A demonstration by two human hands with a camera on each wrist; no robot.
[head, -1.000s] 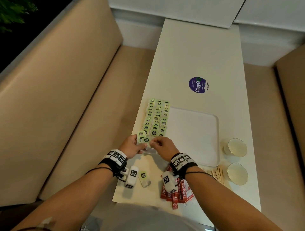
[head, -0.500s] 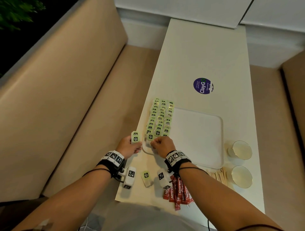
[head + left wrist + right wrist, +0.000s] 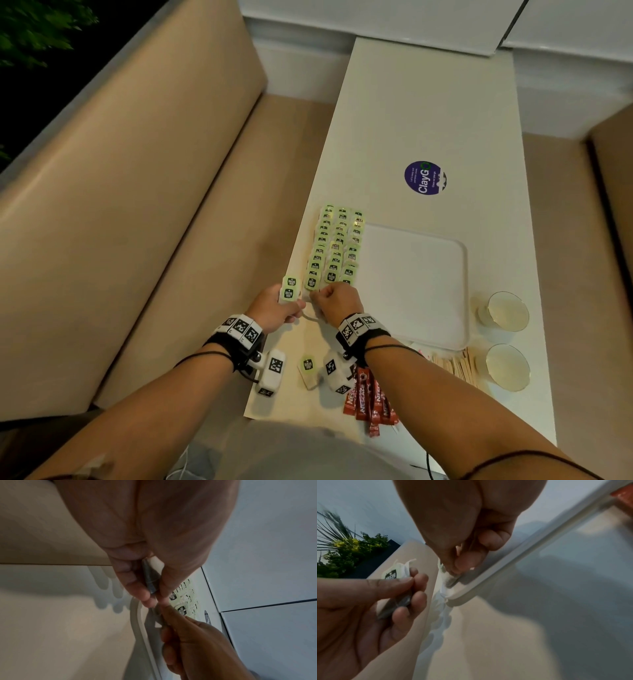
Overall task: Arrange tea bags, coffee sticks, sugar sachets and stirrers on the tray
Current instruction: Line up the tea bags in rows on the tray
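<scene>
Tea-bag step. My left hand (image 3: 274, 308) grips spare tea bags (image 3: 290, 289) just left of tray (image 3: 466, 291); right hand (image 3: 337, 301) pinches one at tray's near-left corner. Next, I'd guess: lay it extending rows (image 3: 337, 246).

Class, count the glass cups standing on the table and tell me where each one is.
2. One cup stands right of the tray; the other cup stands nearer the person, beside the wooden stirrers. None looks hidden.

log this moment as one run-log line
left hand: holds tea bags | right hand: sets tea bag at tray corner | coffee sticks, stirrers: off tray
</scene>
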